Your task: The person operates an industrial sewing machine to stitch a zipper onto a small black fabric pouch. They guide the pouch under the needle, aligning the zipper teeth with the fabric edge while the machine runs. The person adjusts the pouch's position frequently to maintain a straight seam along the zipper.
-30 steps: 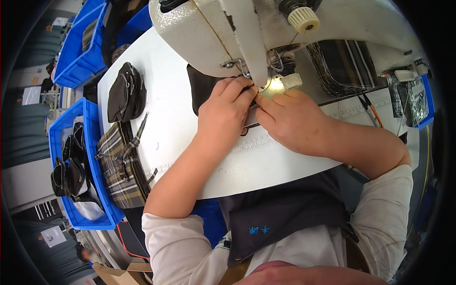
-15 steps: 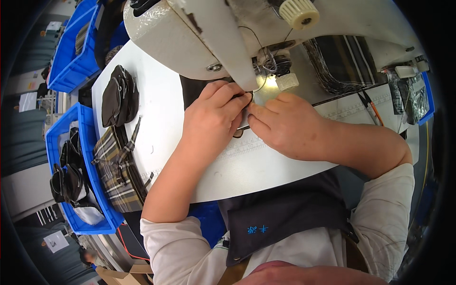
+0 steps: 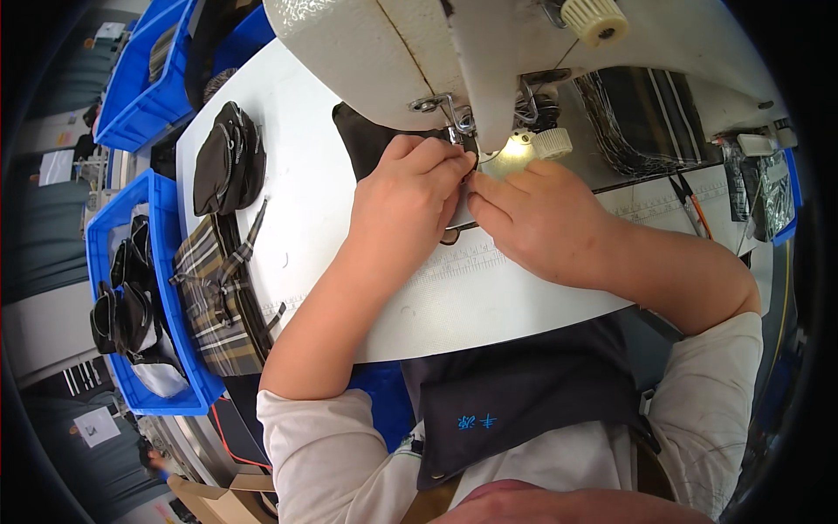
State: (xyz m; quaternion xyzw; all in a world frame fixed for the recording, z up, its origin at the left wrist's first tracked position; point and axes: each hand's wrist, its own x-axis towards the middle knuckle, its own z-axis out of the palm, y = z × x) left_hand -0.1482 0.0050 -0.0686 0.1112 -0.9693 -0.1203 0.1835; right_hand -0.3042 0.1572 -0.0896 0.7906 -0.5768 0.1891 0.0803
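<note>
A dark fabric piece lies under the head of a white sewing machine, by its needle and metal presser foot. My left hand rests over the piece, its fingers bunched and pinching the edge close to the presser foot. Just right of it, my right hand is closed too, with thumb and forefinger pressed together at the same edge. Most of the piece is hidden beneath my left hand. A small rounded tab pokes out below my left fingers.
Left on the white table sit dark zippered pouches and folded plaid fabric. Blue bins with more pouches stand beyond that edge. At right are stacked striped fabric panels, orange-handled snips and plastic-wrapped items.
My view has shifted slightly, so the machine sits further right and its presser foot now shows. Both hands keep their pinch at the fabric edge, and more of the dark piece shows on the left.
</note>
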